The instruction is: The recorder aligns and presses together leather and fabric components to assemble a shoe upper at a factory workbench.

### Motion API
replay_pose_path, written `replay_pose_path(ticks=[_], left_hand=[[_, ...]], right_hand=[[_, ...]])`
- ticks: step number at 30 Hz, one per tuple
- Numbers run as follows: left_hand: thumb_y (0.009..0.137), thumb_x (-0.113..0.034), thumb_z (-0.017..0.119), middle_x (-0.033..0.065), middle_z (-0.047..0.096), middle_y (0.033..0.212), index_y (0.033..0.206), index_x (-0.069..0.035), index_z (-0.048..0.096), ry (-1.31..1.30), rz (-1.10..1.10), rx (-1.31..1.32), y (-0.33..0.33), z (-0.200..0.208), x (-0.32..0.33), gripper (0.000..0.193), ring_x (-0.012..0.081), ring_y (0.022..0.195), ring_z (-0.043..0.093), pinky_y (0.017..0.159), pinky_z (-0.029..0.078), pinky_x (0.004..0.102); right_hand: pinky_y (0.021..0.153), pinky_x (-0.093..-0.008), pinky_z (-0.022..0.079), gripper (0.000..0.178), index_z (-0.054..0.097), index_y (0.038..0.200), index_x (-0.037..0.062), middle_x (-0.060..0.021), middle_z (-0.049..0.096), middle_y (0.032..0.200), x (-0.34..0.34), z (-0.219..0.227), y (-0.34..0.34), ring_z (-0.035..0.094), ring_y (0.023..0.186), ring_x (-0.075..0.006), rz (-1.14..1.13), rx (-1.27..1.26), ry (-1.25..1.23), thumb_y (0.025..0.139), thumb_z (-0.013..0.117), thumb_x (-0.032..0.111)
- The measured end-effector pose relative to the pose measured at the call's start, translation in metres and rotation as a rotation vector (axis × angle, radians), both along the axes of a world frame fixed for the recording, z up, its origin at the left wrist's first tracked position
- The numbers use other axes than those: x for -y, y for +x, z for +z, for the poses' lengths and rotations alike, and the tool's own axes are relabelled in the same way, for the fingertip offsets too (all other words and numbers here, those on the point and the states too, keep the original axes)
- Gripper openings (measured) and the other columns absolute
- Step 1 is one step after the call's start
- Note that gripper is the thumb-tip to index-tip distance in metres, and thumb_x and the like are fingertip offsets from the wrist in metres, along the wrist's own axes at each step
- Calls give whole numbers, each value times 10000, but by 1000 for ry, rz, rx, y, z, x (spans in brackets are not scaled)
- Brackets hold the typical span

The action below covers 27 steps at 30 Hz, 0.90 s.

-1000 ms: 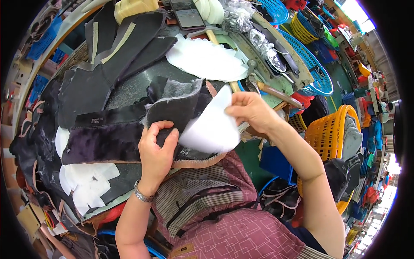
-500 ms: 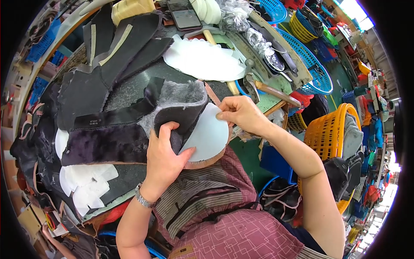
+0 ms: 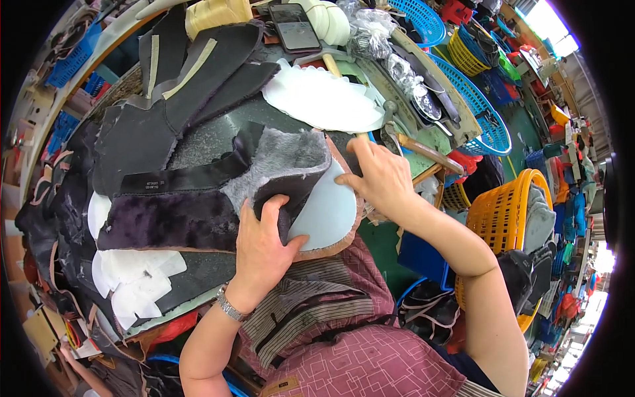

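A dark boot upper (image 3: 175, 218) with grey fleece lining (image 3: 284, 155) lies spread on the worktable. Tucked in its rounded end is a pale blue stiffener sheet (image 3: 327, 210), bordered by a tan edge. My left hand (image 3: 268, 248) grips the upper, fingers over its dark flap and thumb at the sheet's lower edge. At the sheet's upper right, my right hand (image 3: 383, 175) has its thumb touching the edge, with the index finger held apart from the thumb.
White scalloped sheets (image 3: 324, 96) lie beyond the upper, beside a wooden-handled hammer (image 3: 430, 155). More black upper pieces (image 3: 135, 142) cover the left side, near white cut pieces (image 3: 139, 284). A phone (image 3: 296, 28) rests at the back. A yellow basket (image 3: 499, 212) stands at right.
My right thumb and index finger have come apart from their pinch on the sheet's edge. The sheet sits further inside the upper's rounded end. The whole view has shifted slightly.
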<state>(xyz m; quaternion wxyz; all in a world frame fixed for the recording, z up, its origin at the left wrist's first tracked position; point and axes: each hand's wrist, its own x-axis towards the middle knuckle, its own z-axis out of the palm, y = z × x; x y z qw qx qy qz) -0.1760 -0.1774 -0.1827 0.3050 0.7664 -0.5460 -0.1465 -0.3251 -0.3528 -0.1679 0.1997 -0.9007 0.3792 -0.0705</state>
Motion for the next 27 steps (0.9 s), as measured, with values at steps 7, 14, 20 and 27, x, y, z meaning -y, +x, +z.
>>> replay_pose_path(ticks=[7,14,20,27], left_hand=[[611,-84,802,216,462,1235,1294,-22,358,-245,-85,-61,8,-11,-2,817,347,1076,505,918,417,380],[593,-62,791,254,302,1405,1384,31,258,-281,-181,83,17,-16,-1,958,362,1238,417,1002,355,473],[666,-257,753,267,303,1403,1391,40,226,-19,-248,214,15,-6,3,945,372,1336,262,1077,213,468],[684,-257,723,278,236,1428,1399,-56,306,120,-363,243,17,5,3,852,395,1346,215,1074,176,503]], right_hand=[[1094,-468,225,817,444,1276,12,-198,393,1342,-39,-28,-12,290,1310,-367,550,-20,-312,655,715,468],[1119,-496,98,817,483,1284,104,-162,396,1371,-4,-9,-14,273,1319,-363,648,133,198,632,747,518],[1120,-491,116,728,504,1254,43,-163,413,1360,5,1,-12,303,1307,-347,736,24,197,727,677,515],[808,-259,451,434,578,1121,-63,-64,645,979,13,8,25,579,904,-108,-41,254,1003,905,547,312]])
